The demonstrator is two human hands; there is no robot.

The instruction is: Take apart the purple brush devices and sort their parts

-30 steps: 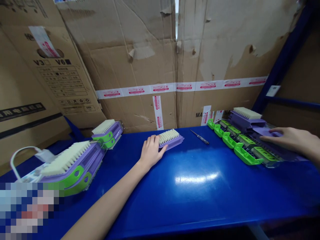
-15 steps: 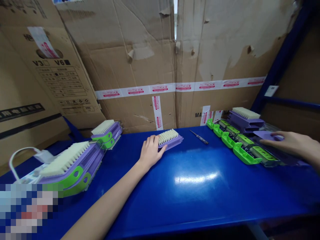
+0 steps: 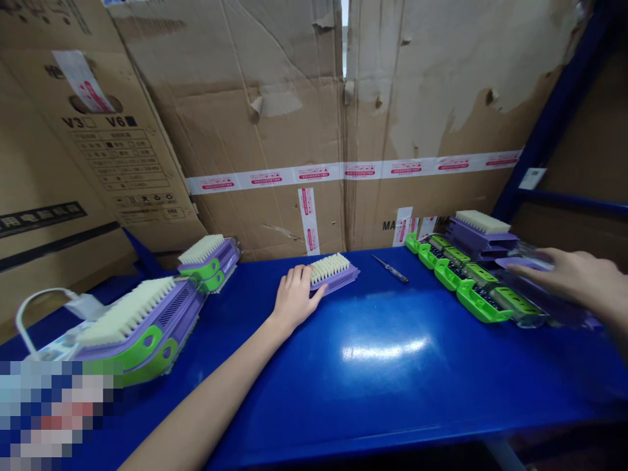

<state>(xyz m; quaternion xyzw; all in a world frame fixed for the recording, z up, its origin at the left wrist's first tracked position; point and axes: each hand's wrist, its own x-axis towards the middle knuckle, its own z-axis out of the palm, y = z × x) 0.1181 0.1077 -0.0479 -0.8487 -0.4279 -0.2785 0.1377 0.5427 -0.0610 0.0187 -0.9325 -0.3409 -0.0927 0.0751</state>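
Note:
My left hand is closed around the near left end of a purple brush piece with cream bristles, which lies bristles up on the table. At the right, my right hand holds a flat purple plastic plate between thumb and fingers, somewhat blurred. Below that hand lie more dark purple parts, partly hidden by it. Beside them is a row of clear parts with black bristles and green handles. A stack of purple pieces topped by a cream brush stands behind the plate.
A thin screwdriver lies right of the brush piece on the blue table. Purple and green brush units sit at the left, with a smaller stack behind and a white cable. Cardboard walls the back.
My right hand has risen slightly and turned a little over the purple plate, which now shows less. My left hand stays on the brush piece.

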